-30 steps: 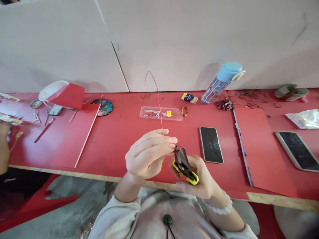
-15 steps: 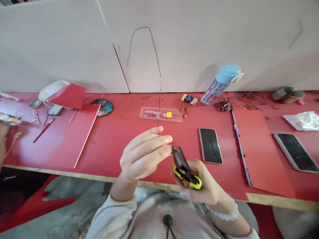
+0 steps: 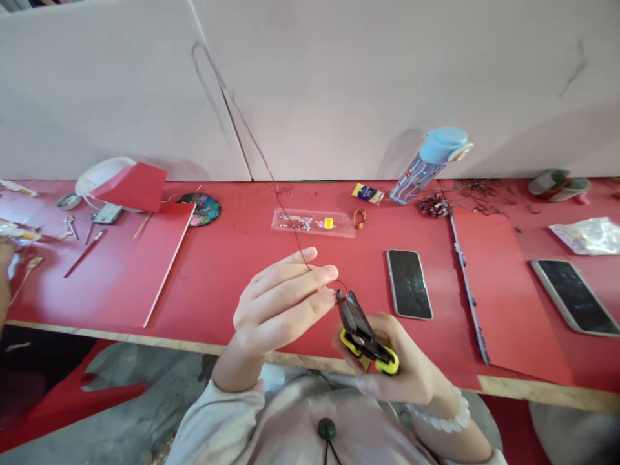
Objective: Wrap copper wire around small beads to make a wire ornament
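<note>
Soft light, glare on table [image 3: 225,271], shadows on wall [image 3: 314,97]

Pale loose sleeves [image 3: 220,416], white beaded bracelet [image 3: 446,423], round green toggle [image 3: 326,427], dark cords [image 3: 325,453]

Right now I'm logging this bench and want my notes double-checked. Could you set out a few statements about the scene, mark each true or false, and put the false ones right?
1. The left hand holds a thin wire. True.
2. The wire is straight all the way to its far end. False: it bends back in a hook there.
3. The right hand holds yellow-handled pliers. True.
4. The white bracelet is on the left wrist. False: it is on the right one.
5. The clear tray lies beyond the hands on the red table. True.
</note>
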Demonstrator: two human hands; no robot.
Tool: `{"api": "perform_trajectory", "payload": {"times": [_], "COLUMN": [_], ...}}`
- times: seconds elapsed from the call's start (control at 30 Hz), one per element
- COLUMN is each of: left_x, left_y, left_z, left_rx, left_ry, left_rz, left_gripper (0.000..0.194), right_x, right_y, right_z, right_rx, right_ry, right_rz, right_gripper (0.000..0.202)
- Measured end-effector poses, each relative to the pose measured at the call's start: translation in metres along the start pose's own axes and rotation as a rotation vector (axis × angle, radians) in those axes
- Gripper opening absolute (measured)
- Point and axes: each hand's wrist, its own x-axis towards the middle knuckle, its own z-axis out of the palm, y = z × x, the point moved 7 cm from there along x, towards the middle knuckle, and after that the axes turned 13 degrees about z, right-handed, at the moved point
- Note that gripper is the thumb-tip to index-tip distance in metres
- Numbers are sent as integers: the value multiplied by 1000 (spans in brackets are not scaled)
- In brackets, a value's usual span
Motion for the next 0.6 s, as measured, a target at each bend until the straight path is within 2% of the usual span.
{"api": "perform_trajectory", "payload": {"times": [0.37, 0.6], "left_x": [-2, 3], "left_y": [2, 5], "left_z": [2, 5], "left_rx": [-45, -27], "left_ry": [8, -5], "left_rz": [-14, -20], "left_gripper": [10, 11], "right_x": [1, 1], "right_y": [-1, 6], "right_z": [4, 2], "right_rx": [77, 66], "right_ry": [-68, -32], "right_rz": [30, 43], "right_gripper": [18, 20]}}
